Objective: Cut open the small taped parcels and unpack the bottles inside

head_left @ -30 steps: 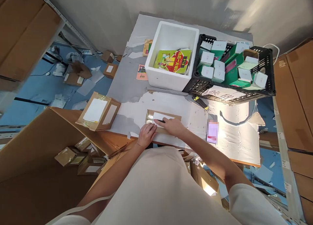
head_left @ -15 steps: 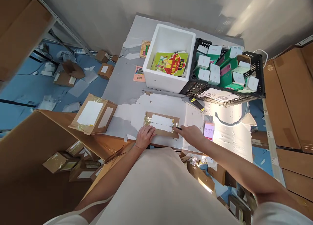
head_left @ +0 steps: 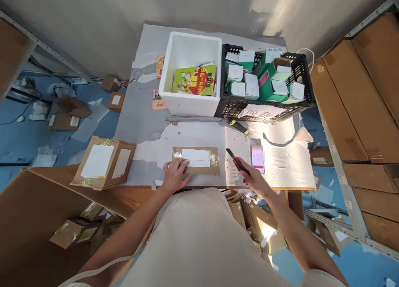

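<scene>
A small taped cardboard box (head_left: 199, 169) with a white label lies flat near the table's front edge. A slit runs lengthwise across the label. My left hand (head_left: 175, 175) holds the box at its left end, fingers over the top and thumb along the near side. Closed around the handle of a black and red utility knife (head_left: 237, 162) is my right hand (head_left: 256, 179), to the right of the box and apart from it. The knife's tip points up and left. A phone (head_left: 257, 159) with a lit screen lies just beyond the right hand.
A white foam box (head_left: 190, 106) with books stands behind, beside a black crate (head_left: 264, 109) of green and white cartons. A yellow and black cutter (head_left: 238, 126) lies before the crate. At left, a labelled carton (head_left: 104, 162) sits above a large open box (head_left: 28, 212).
My right hand has drawn the knife off the box and moved right with it. The left hand stays on the box's left end. The view has shifted.
</scene>
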